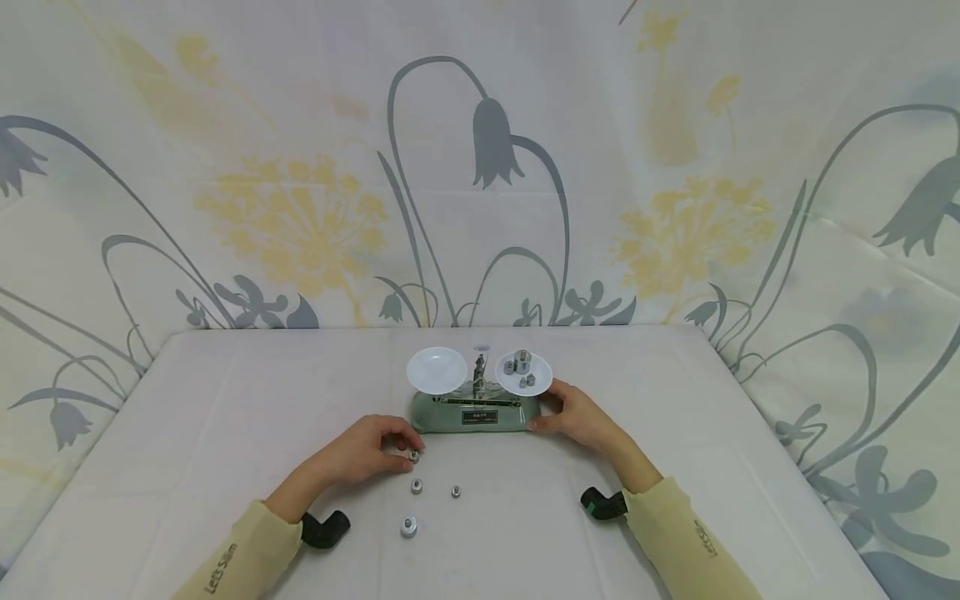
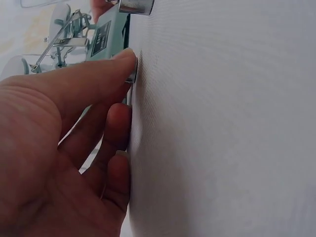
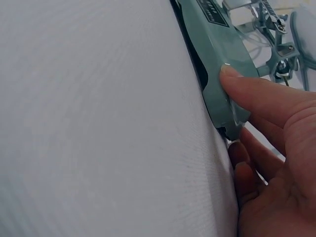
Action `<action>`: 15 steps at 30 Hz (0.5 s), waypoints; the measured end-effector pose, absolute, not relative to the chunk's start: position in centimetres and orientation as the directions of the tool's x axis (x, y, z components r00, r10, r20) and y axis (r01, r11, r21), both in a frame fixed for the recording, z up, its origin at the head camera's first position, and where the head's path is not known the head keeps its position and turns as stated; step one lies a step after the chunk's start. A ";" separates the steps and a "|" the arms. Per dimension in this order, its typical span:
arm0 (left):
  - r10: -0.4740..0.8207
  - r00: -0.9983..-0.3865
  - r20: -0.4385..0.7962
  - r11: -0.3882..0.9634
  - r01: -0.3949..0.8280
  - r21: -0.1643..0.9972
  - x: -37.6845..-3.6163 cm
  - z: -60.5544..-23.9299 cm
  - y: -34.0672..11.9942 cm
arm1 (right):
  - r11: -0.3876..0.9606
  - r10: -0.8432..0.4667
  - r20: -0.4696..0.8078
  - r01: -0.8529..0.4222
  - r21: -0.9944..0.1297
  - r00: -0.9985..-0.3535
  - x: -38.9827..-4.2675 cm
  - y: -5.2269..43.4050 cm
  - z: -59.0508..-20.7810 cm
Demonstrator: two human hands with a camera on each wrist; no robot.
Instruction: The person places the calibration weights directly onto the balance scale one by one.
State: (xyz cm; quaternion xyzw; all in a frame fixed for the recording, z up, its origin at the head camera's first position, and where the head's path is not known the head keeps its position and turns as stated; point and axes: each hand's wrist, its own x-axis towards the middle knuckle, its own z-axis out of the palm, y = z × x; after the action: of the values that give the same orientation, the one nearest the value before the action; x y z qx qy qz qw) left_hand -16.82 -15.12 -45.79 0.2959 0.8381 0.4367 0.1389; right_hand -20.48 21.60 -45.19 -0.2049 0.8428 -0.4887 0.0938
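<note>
Green balance scale (image 1: 476, 412) stands mid-tabletop (image 1: 225, 433), two white pans up top; right pan (image 1: 524, 374) carries four small metal weights (image 1: 522, 362), left pan (image 1: 437, 369) bare. Left hand (image 1: 367, 454) just before scale's left corner, fingers (image 2: 98, 74) curled, pinching small silver weight (image 1: 413, 455) against cloth. Right hand (image 1: 581, 417) at scale's right end, thumb (image 3: 256, 91) pressed on base, fingers loosely curved. Three loose weights (image 1: 416, 486) lie nearer person. Wide open cloth left and right; far edge meets flowered backdrop (image 1: 480, 167).
</note>
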 end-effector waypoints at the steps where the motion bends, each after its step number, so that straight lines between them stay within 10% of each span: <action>1: 0.619 -0.785 0.027 0.447 0.381 0.809 -16.8 -45.8 -15.1 | 0.437 -0.439 0.043 -0.255 -0.862 -0.897 -20.2 21.4 -44.7; 15: 0.587 -0.807 0.060 0.443 0.383 0.810 -16.7 -45.7 -15.1 | 0.432 -0.432 0.040 -0.246 -0.868 -0.901 -21.5 22.3 -47.0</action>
State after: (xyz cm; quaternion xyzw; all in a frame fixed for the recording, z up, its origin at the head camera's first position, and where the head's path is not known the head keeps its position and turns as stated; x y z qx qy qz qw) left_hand -16.74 -15.13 -45.70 0.2883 0.8416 0.4418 0.1157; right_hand -21.48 22.27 -47.01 -0.2018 0.8409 -0.4933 0.0943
